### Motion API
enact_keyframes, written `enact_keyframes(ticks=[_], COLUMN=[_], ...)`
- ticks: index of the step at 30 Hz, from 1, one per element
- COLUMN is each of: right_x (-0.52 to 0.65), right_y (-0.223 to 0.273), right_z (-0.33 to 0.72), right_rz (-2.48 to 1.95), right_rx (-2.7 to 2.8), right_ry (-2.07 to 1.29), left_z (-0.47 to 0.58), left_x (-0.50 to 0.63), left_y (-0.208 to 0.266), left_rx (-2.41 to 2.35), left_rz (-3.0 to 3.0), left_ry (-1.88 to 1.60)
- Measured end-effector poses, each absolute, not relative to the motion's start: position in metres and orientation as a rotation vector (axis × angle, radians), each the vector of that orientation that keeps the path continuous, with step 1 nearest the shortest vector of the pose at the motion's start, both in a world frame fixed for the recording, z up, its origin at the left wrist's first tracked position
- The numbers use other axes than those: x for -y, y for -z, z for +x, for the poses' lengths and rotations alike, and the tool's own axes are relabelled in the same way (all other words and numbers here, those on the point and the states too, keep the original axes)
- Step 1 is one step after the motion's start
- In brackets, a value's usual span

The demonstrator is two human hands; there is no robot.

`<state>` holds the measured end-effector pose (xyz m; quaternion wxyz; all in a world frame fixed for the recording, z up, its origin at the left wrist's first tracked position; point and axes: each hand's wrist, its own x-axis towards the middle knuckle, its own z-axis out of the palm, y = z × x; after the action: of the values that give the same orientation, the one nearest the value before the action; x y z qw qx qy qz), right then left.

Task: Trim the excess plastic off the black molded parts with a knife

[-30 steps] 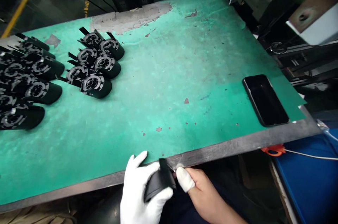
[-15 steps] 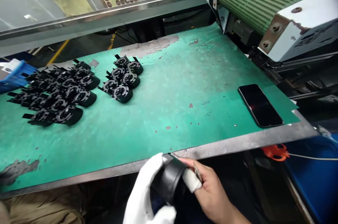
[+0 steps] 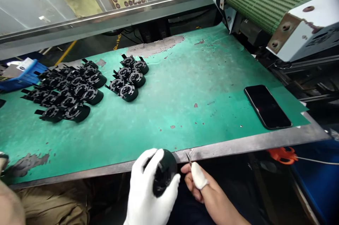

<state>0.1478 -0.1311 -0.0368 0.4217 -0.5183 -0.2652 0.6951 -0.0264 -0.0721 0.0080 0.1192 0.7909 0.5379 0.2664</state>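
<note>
My left hand (image 3: 152, 189), in a white glove, is closed round a black cup-shaped plastic part (image 3: 169, 166) at the table's front edge. The part's open side is turned partly toward me. Just to its right, my right hand (image 3: 200, 186) is bare apart from a white cover on the thumb. It pinches a small pointed metal tool (image 3: 189, 158), tip up and apart from the part; whether this is a blade or tweezers I cannot tell. On the green table (image 3: 169, 108) stand a small group of similar black parts (image 3: 128, 92) and a larger cluster (image 3: 76, 112).
A black phone (image 3: 267, 106) lies at the table's right. Behind it rises a green conveyor belt (image 3: 275, 2). Orange-handled scissors (image 3: 283, 156) hang below the right edge near a blue bin (image 3: 317, 179). A blue basket (image 3: 23, 76) and another person's arm (image 3: 10, 203) are at left.
My right hand has drawn away from the black part to the right, the metal tool still in it. My left hand has turned the part. Another person's arm has come in at left.
</note>
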Motion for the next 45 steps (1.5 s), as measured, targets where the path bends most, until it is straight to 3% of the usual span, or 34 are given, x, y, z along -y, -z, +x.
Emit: enact_keyframes(ticks=[9,45], right_x=[0.118,0.106], right_y=[0.039,0.047], right_z=[0.149,0.149], right_rz=[-1.252,-1.418], right_rx=[0.799,0.96], right_ry=[-1.813,-1.734], left_z=[-0.011,-0.013], left_x=[0.079,0.078], left_y=[0.016,0.022], left_rx=[-1.615,-1.564], left_rz=[2.459,2.466], left_ry=[-0.869,-0.929])
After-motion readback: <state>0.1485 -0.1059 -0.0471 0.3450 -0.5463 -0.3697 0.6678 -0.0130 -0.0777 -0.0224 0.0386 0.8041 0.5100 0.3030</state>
